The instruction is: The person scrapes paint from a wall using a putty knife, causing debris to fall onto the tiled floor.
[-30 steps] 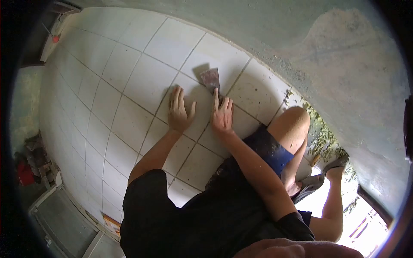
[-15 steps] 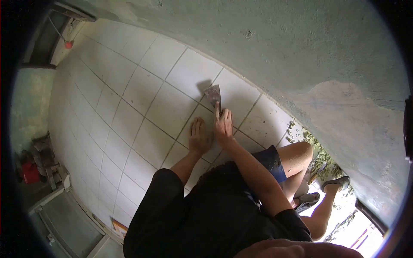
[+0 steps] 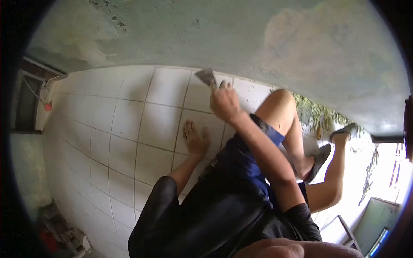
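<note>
My right hand [image 3: 225,102] is wrapped round the handle of a putty knife [image 3: 205,76], one finger stretched along it toward the blade. The flat, flared metal blade points up and left, near where the tiles meet the wall, and overlaps the tiles in this view. My left hand [image 3: 196,139] rests on the white tiled floor [image 3: 161,122] with its fingers spread and nothing in it. Most of the knife's handle is hidden in my right hand.
A green wall [image 3: 172,34] with patchy, peeling paint runs along the floor's far edge. Scraped-off paint flakes [image 3: 316,109] lie along its base, beyond my bent knee [image 3: 282,99]. A dark sandal [image 3: 318,161] is on my foot. A red object [image 3: 48,105] is at far left.
The view has turned. My right hand has lifted the putty knife from the tiles and moved it closer to the wall. My left hand stays on the floor.
</note>
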The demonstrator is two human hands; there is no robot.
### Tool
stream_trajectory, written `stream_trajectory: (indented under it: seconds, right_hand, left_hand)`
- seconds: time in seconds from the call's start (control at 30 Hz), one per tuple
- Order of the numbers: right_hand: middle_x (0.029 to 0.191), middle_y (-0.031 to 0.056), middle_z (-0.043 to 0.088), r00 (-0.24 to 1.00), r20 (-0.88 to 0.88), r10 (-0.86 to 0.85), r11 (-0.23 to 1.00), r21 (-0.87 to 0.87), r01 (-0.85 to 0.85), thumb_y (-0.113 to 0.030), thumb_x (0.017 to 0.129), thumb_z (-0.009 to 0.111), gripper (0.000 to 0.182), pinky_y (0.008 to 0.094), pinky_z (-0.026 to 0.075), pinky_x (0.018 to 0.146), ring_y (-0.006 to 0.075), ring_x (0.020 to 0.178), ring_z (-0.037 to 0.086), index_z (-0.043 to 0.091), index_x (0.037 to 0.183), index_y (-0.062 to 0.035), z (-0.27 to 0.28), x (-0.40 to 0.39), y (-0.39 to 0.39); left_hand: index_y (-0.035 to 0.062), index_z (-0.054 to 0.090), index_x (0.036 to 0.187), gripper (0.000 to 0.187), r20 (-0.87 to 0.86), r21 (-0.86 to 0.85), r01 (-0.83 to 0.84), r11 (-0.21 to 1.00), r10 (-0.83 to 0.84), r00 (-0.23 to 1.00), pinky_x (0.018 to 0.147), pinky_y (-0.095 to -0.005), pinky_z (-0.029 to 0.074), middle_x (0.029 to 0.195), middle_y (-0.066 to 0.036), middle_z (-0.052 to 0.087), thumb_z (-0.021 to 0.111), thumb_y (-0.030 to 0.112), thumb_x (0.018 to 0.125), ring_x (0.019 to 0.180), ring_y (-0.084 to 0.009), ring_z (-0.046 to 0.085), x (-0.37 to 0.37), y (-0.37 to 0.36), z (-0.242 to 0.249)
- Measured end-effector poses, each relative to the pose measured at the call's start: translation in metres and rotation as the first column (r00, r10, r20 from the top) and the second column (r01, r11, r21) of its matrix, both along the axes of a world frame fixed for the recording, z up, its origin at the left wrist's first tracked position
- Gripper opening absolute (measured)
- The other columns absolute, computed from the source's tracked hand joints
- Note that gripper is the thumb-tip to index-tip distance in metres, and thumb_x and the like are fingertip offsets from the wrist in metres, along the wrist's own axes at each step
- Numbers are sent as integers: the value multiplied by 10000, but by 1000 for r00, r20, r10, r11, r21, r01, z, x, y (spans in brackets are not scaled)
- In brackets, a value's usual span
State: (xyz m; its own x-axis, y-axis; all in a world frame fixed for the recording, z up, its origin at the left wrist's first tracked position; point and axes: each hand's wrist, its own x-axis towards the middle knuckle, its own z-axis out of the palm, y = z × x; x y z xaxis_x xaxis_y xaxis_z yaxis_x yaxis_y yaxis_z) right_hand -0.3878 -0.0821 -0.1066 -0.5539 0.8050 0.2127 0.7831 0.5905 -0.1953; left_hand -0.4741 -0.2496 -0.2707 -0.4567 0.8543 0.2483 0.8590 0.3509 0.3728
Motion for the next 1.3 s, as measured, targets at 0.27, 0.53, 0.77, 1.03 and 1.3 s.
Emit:
stream_trajectory:
  seconds: [0.27,0.53,0.77,1.03,1.3]
  right_hand:
    - [997,298,653,945,-290,-149,984,-140,112,-129,941,518,323,518,495,866,458,976,625,622,1180,61,157,109,-22]
    - [749,136,609,638,-675,-370,917,-377,132,-155,958,590,462,332,476,667,177,699,592,575,1351,89,135,166,-23]
    - [687,40,583,240,-776,-583,807,-587,63,-167,925,666,468,286,432,566,92,625,525,605,1301,104,19,165,-1]
    - [792,38,624,97,-704,-704,701,-710,-70,-114,941,668,404,258,475,613,100,664,595,593,1276,99,-13,157,15]
    - [719,88,656,374,-540,-754,558,-827,-69,-175,909,696,433,272,427,427,116,522,593,592,1235,89,23,164,22]
  left_hand:
    - [-110,462,1366,641,-90,23,25,999,-23,996,1189,-533,297,1472,-234,466,582,385,975,1433,-395,381,4,-3,9]
    - [-71,582,1266,557,102,93,-132,987,123,987,1053,-470,426,1264,-247,613,570,420,1002,1231,-388,557,22,4,10]
    - [-54,630,1202,538,524,77,-248,966,173,834,969,-446,479,1156,-240,663,561,445,1014,1105,-374,629,-40,20,10]
    - [-45,638,929,465,671,444,-20,896,-317,671,656,-293,489,742,-70,637,638,411,1015,706,-107,584,-2,170,149]
    - [-17,701,919,405,925,-155,595,789,-96,368,603,-294,583,810,-85,710,703,386,964,638,-145,675,80,280,144]
